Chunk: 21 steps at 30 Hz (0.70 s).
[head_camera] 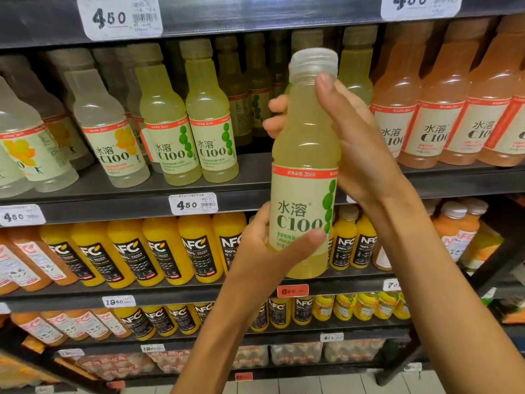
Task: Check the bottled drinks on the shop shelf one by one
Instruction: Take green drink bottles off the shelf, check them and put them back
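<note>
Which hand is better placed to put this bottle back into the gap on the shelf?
Probably the right hand: it grips the upper body of the held bottle, level with the gap on the shelf behind. The left hand only holds the lower label.

A shop is shown: dark shelves are stacked across the frame, rows of bottled drinks are lined up with labels facing out, and printed price tags with barcodes are clipped to the shelf edges.
</note>
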### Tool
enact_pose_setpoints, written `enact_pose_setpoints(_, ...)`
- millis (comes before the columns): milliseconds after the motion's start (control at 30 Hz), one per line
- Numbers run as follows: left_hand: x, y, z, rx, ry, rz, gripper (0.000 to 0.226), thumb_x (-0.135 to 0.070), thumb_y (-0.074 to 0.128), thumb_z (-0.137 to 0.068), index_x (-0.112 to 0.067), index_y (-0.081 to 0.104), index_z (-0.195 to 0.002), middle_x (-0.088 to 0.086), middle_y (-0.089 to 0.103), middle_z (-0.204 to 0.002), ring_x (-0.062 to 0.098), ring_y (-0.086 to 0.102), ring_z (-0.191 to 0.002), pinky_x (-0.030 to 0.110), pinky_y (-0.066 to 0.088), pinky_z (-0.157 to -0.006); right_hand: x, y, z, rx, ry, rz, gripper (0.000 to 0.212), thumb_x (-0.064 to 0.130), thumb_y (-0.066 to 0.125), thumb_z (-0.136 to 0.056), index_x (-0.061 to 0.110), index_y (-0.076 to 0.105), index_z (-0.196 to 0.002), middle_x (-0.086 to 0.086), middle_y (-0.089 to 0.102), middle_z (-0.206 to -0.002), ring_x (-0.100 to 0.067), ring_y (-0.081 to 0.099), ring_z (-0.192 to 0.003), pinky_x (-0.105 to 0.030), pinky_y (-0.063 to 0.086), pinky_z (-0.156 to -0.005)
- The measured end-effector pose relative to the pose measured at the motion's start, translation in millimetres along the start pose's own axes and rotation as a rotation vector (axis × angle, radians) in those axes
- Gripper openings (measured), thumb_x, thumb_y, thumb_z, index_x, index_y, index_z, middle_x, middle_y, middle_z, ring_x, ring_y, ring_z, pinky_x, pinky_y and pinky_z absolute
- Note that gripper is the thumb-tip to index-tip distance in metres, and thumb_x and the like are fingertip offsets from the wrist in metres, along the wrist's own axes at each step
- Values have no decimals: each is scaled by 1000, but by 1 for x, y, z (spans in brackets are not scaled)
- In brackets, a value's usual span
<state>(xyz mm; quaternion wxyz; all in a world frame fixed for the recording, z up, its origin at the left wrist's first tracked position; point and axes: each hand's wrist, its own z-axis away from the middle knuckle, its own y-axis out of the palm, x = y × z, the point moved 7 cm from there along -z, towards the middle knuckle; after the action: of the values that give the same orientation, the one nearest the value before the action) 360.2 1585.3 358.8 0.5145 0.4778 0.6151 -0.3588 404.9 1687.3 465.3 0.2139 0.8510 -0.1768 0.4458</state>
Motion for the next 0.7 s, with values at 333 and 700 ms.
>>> enact_pose_setpoints(333,0,-17,-13,-103,122,-105,59,-5,81,-71,-25,56,-120,-12,71,-105,2,67,-97,11,51,-72,8,12,27,184,-114,30,66,33,60,-84,10,36,-141,-8,64,-116,-24,60,-111,-36,48,-94)
enact_pose_setpoints(700,16,-12,0,36,-1,-42,50,-38,81,-56,-38,67,-104,-3,73,-108,16,68,-102,25,56,-79,-5,13,15,162,34,-51,73,50,73,-69,12,49,-127,-6,69,-101,-24,67,-94,-42,52,-90)
